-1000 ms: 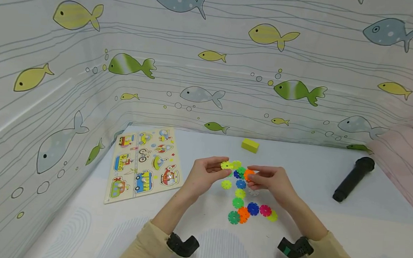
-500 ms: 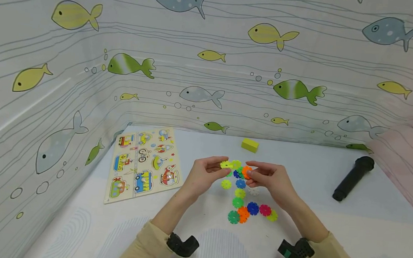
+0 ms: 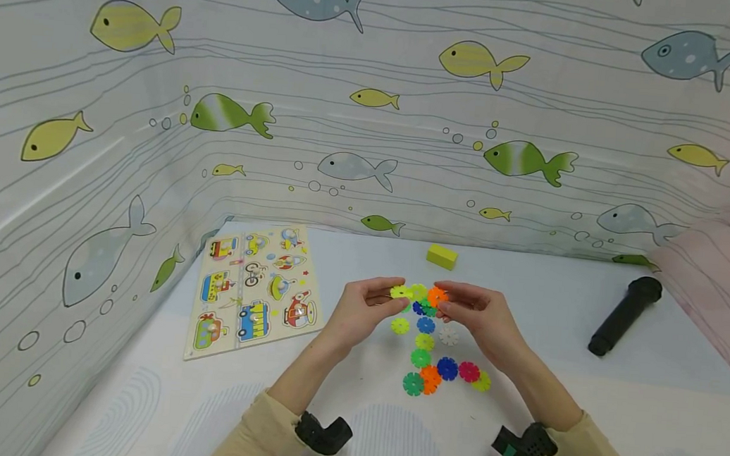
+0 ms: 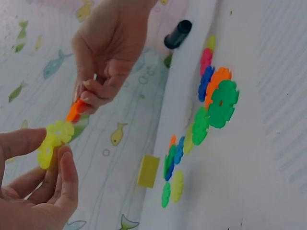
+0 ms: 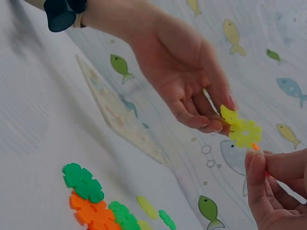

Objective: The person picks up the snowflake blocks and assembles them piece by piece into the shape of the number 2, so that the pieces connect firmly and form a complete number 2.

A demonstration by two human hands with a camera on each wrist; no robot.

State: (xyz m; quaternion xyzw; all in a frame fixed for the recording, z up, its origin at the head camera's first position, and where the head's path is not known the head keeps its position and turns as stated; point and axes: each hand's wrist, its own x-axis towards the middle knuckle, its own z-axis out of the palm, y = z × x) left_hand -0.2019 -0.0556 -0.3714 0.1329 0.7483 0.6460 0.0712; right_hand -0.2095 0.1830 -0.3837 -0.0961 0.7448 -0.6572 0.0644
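My left hand (image 3: pixel 362 309) pinches a pair of joined yellow snowflake discs (image 4: pixel 60 133) between thumb and fingers, raised above the table. Facing it, my right hand (image 3: pixel 482 314) holds an orange snowflake disc (image 3: pixel 438 297) by its edge. In the head view the orange disc's edge is right beside the yellow pair; in the right wrist view only a sliver of orange shows below the yellow disc (image 5: pixel 245 133). Below the hands lies a chain of coloured discs, among them a blue disc (image 3: pixel 425 325), a light green disc (image 3: pixel 421 358) and a dark green disc (image 3: pixel 413 384).
A loose yellow disc (image 3: pixel 400 326) and a white disc (image 3: pixel 448 335) flank the chain. The wooden picture puzzle (image 3: pixel 255 291) lies at left, a yellow block (image 3: pixel 442 257) at the back, and a black cylindrical object (image 3: pixel 626 317) at right. Fish-printed curtain (image 3: pixel 359 136) encloses the table.
My right hand has shifted slightly left and up, bringing the orange disc closer to the yellow pair and uncovering the white disc. My left hand stays nearly still.
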